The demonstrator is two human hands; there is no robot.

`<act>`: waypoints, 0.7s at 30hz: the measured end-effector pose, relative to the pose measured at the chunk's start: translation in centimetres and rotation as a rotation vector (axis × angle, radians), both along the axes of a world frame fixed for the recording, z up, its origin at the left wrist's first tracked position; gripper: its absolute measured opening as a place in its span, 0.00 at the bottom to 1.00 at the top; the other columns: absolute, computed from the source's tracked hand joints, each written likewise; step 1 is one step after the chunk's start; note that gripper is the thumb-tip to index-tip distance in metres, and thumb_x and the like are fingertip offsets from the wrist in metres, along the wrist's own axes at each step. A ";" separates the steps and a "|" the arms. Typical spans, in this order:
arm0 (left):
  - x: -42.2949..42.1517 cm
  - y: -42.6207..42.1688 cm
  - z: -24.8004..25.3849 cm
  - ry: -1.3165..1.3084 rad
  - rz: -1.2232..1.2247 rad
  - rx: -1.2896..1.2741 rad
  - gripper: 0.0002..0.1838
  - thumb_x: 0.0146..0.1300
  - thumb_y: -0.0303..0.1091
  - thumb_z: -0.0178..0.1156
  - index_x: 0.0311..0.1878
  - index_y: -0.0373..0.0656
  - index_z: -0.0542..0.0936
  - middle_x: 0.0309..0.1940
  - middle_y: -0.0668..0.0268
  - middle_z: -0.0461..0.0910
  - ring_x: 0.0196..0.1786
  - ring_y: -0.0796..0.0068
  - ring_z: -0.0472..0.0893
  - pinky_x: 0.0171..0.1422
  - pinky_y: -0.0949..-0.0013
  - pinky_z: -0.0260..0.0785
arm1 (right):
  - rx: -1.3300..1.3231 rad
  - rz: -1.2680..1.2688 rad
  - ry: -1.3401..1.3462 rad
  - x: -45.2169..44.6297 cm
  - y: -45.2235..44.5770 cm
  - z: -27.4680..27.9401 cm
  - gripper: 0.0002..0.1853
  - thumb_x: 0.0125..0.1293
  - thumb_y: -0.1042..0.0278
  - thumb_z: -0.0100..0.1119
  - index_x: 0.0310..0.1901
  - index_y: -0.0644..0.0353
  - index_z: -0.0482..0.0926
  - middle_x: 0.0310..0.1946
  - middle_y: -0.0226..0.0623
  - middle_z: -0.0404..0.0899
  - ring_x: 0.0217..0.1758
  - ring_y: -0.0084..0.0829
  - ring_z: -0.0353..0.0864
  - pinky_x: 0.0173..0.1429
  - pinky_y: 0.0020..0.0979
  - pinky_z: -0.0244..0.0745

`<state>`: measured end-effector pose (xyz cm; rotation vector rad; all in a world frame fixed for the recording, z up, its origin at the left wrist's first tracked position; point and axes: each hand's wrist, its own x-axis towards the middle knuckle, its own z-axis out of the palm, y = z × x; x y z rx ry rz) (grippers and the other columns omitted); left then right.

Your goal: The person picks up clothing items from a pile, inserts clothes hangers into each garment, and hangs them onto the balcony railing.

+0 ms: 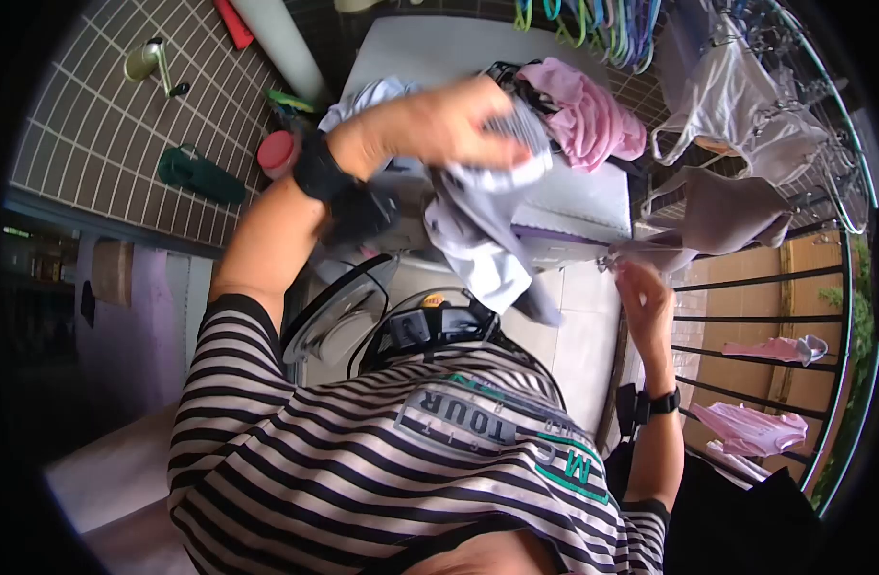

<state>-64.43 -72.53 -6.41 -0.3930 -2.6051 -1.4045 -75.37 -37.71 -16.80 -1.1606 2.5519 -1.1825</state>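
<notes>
My left hand (449, 125), smeared by motion, is closed round a bunched grey and white garment (473, 225) over the white-lidded washer. The cloth hangs down in front of my waist, with a white part and a darker grey end. My right hand (646, 287) is raised at the right, its thumb and fingertips pinched together at a small metal clip (606, 263). Right beside that clip is the lower end of a taupe garment (727, 216), which hangs from the drying rack. What exactly sits between the right fingertips is too small to make out.
Pink clothing (578, 115) and pale blue cloth (377, 96) lie on the white lid (420, 48). White underwear (722, 86) hangs from the rack at upper right. Coloured hangers (593, 29) hang above. An open round washer door (339, 307) stands near my waist. Black railing bars (746, 319) run along the right.
</notes>
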 end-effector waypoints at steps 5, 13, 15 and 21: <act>-0.5 6.0 3.2 -0.070 -0.551 -0.229 0.19 0.58 0.43 0.67 0.26 0.36 0.74 0.19 0.54 0.72 0.23 0.53 0.73 0.29 0.58 0.62 | -0.414 0.507 -0.131 2.0 -9.1 10.3 0.44 0.56 0.45 0.69 0.66 0.67 0.65 0.64 0.49 0.67 0.70 0.39 0.64 0.68 0.39 0.61; 3.9 0.8 4.4 -0.208 -0.280 -0.202 0.15 0.56 0.40 0.66 0.26 0.37 0.78 0.18 0.55 0.73 0.23 0.55 0.74 0.32 0.61 0.65 | 0.173 0.708 -0.027 1.7 -11.2 10.3 0.16 0.50 0.61 0.75 0.35 0.63 0.82 0.28 0.46 0.79 0.35 0.48 0.77 0.41 0.40 0.71; 4.7 -0.7 3.0 0.064 -0.284 -0.335 0.16 0.54 0.43 0.68 0.25 0.39 0.78 0.17 0.57 0.70 0.27 0.57 0.73 0.44 0.59 0.65 | 0.266 0.604 0.237 1.6 -11.7 9.6 0.14 0.48 0.62 0.73 0.31 0.62 0.81 0.26 0.44 0.78 0.33 0.47 0.76 0.40 0.41 0.70; 8.7 -5.9 -0.4 0.159 0.294 -0.443 0.15 0.52 0.38 0.69 0.26 0.37 0.77 0.27 0.59 0.75 0.38 0.58 0.76 0.49 0.56 0.66 | 0.037 0.477 0.315 1.4 -16.1 13.6 0.10 0.48 0.66 0.71 0.28 0.61 0.81 0.23 0.40 0.77 0.33 0.43 0.76 0.43 0.41 0.69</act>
